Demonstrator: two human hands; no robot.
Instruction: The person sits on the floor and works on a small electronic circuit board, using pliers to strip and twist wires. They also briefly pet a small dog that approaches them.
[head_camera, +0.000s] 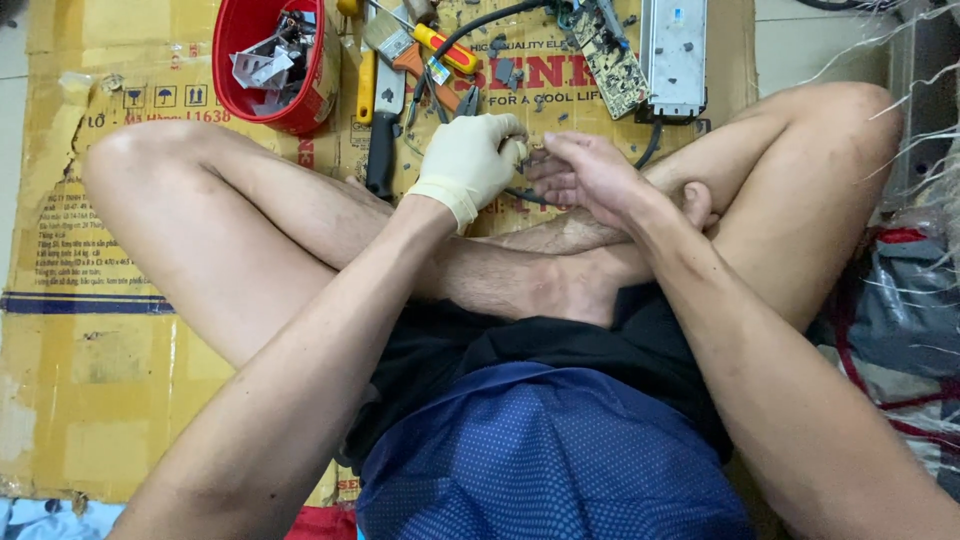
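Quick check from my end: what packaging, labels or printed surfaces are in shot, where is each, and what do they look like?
Flattened cardboard box: under the legs, tan-yellow, red and dark print, a row of small handling symbols.
Red tub: upper left on the cardboard, round, printed band on its wall.
Metal casing: top right of centre, grey rectangle, small sticker near its top.
No screens.

We see our gloved left hand and bare right hand pinching a thin black cable above flattened yellow cardboard.

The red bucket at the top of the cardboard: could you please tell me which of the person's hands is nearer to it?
Left. The gloved left hand is just right of the red bucket and slightly lower. The bare right hand lies farther right, beyond the left hand.
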